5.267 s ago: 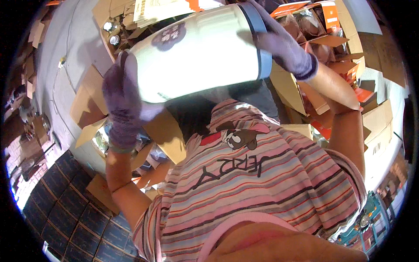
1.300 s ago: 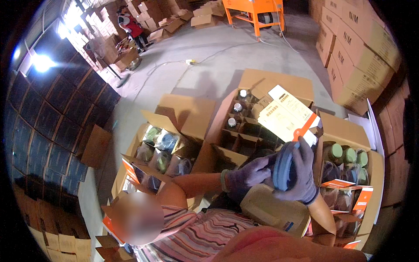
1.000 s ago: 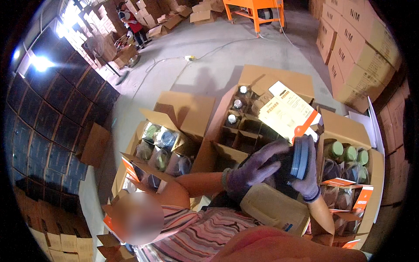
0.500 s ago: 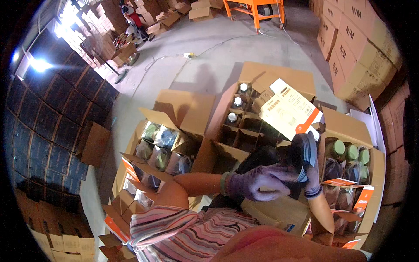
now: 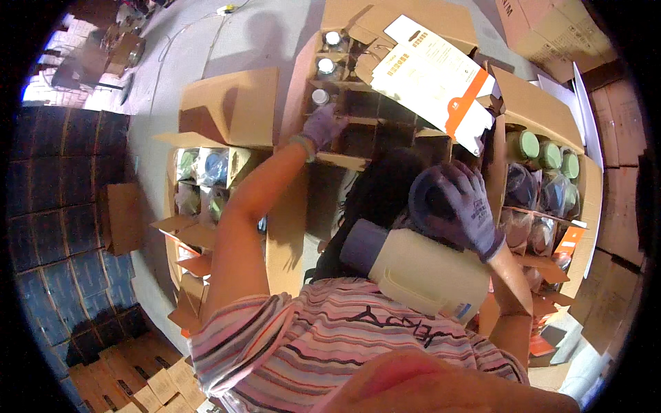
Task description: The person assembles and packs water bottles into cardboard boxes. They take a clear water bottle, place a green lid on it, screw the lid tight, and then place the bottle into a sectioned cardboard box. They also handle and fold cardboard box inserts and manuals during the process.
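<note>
My left hand point(image 5: 323, 128), in a purple-grey work glove, reaches into a divided cardboard box point(image 5: 346, 160). Its fingers look apart, just below the white cap point(image 5: 320, 97) of a bottle; whether they touch it I cannot tell. My right hand point(image 5: 463, 206), gloved too, wraps over a stack of round dark blue lids point(image 5: 430, 199) in front of my chest. Below it a big beige bottle point(image 5: 430, 272) with a grey-blue cap point(image 5: 363, 246) lies slanted against my striped shirt. Two more white-capped bottles stand farther back in the box.
A flat white and orange carton point(image 5: 430, 79) lies across the divided box. Right of it, an open box holds green-lidded containers point(image 5: 529, 145) and bagged ones. Another open box point(image 5: 231, 113) with wrapped containers stands at left. Stacked dark boxes point(image 5: 65, 179) line the left side.
My left hand has left the lid stack and stretched forward and left to the white-capped bottle. The right hand keeps the lids, now turned. The view has tipped downward, showing more of the beige bottle.
</note>
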A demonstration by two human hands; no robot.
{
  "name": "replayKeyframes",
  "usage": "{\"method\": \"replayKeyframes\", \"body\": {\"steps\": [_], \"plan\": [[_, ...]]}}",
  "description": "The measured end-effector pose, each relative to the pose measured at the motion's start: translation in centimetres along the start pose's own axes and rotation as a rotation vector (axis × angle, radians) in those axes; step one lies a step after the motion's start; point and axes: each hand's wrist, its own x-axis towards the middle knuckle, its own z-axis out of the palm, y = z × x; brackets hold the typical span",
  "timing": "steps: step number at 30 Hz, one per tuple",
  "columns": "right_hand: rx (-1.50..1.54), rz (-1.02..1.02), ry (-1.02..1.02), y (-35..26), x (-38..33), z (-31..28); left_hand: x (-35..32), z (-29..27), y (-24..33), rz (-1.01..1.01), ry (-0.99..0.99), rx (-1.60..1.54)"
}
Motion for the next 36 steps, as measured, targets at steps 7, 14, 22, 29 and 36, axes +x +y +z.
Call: {"method": "replayKeyframes", "body": {"steps": [7,14,22,29,36], "plan": [[0.098,0.076,0.066,0.7,1.3,-1.0,10.0,0.3,-6.1,-0.238,0.044,0.594],[0.162,0.197,0.122,1.3,0.9,-1.4,10.2,1.9,-7.2,-0.381,-0.236,0.497],[0.202,0.185,0.319,1.3,-0.6,-0.9,2.7,-8.0,-2.1,-0.076,0.165,0.439],[0.204,0.166,0.436,0.6,-1.4,-2.4,-8.9,-16.9,5.6,0.049,0.281,-0.797],[0.576,0.147,0.409,-2.0,-0.5,-4.1,-16.4,-10.3,11.6,0.291,0.282,-1.104]]}}
